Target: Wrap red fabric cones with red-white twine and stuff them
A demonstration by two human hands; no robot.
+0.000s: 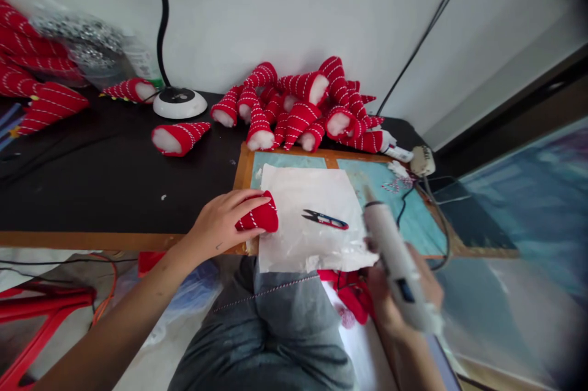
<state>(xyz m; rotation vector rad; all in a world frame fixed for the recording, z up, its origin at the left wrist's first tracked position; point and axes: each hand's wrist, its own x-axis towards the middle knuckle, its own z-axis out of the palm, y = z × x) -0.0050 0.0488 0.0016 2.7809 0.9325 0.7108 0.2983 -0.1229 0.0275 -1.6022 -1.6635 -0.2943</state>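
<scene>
My left hand [227,218] is wrapped around a red cone with white stitched lines [263,214], at the left edge of a white sheet [280,250]. In my right hand [402,284] is a white glue gun [390,250], its nozzle pointing up and away from me; hand and gun are slightly blurred. Small thread snips with black blades [326,219] lie on the sheet between the hands.
Many stuffed red cones [298,115] are piled at the back of the table. One more cone [179,138] lies near a white lamp base [179,103]. A power strip [421,161] with cables sits at the right. Red fabric [353,296] hangs below the table edge.
</scene>
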